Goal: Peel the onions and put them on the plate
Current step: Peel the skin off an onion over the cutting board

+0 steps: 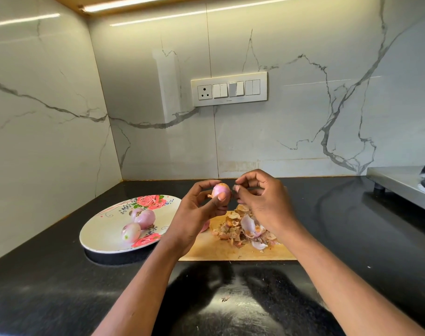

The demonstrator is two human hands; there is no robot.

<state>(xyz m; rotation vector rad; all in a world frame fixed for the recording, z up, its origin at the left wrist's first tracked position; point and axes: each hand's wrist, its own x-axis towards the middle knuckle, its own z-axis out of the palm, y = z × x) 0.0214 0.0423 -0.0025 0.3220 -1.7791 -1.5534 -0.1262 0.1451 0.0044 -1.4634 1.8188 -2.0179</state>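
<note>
Above the board: an onion [221, 190] is held up over the far edge of the cutting board [230, 251], between both hands.
Left hand [199, 214]: fingers and thumb are curled round the onion, the thumb pressed on its near face.
Right hand [262, 202]: thumb and fingertips are pinched together just beside the onion's right end (whether a scrap of skin is caught there cannot be told).
Handling: the bulb is judged small, light and firm, its bared pink flesh smooth and likely slippery; papery skin should tear easily, so a hold round the middle is best, with peeling started from an end.
Axis: the long axis appears to run roughly left to right, one end toward the right hand; a dry tag shows at the left.
Peelings [243, 229]: heaped on the board below the right hand.
Plate [97, 229]: 2 peeled onions [137, 224] lie on it, touching, left of the board.
</note>
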